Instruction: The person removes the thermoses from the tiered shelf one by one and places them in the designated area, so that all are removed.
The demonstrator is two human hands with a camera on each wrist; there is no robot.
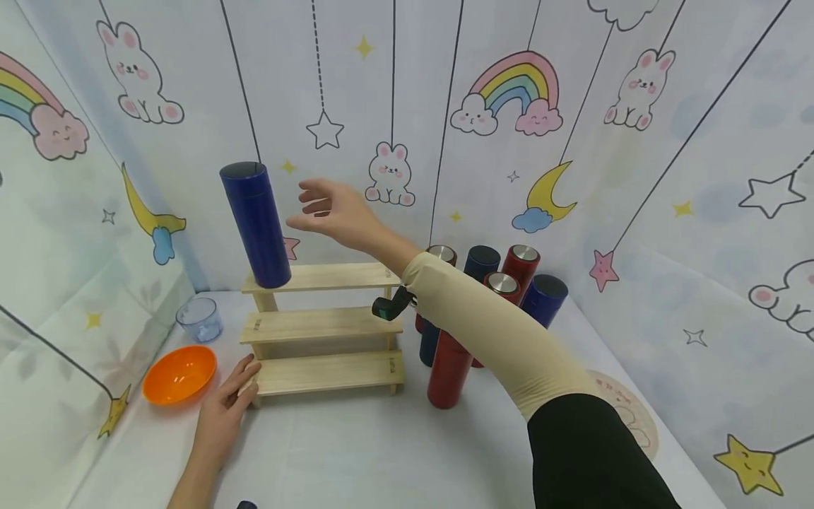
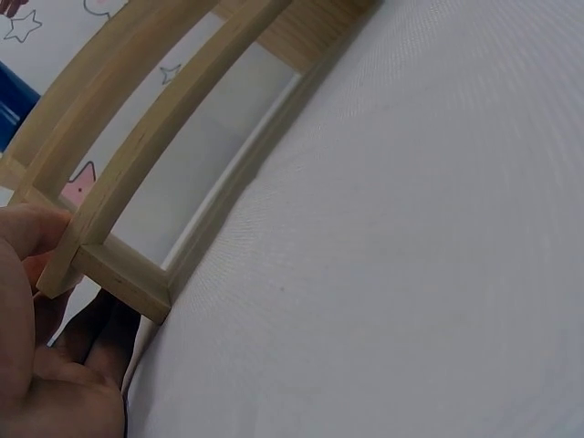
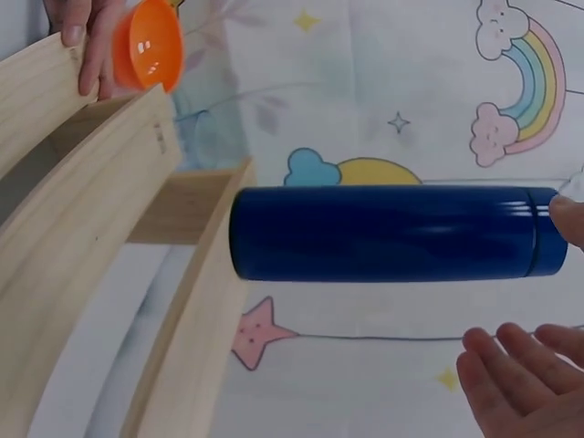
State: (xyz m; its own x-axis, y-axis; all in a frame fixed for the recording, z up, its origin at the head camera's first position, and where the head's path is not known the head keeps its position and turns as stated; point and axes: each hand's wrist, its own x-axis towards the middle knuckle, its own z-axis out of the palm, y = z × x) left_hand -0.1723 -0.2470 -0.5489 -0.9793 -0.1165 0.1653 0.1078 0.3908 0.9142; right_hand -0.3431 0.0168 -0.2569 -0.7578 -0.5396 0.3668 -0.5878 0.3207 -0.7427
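A blue vacuum flask (image 1: 256, 225) stands upright at the left end of the top board of a three-tier wooden rack (image 1: 321, 324). My right hand (image 1: 343, 215) is raised just right of the flask, fingers spread and loosely bent, with a gap between them and the flask in the head view. In the right wrist view the thumb overlaps the cap end of the flask (image 3: 392, 233). Low down, my left hand (image 1: 222, 413) holds the left end of the rack's bottom board, fingers around its corner; the left wrist view shows this board end (image 2: 78, 251) close up.
Several red and dark blue flasks (image 1: 446, 371) stand grouped right of the rack. An orange bowl (image 1: 180, 375) and a clear glass cup (image 1: 200, 319) sit left of it. A round printed mat (image 1: 626, 413) lies at the right. Patterned cloth walls surround the white table.
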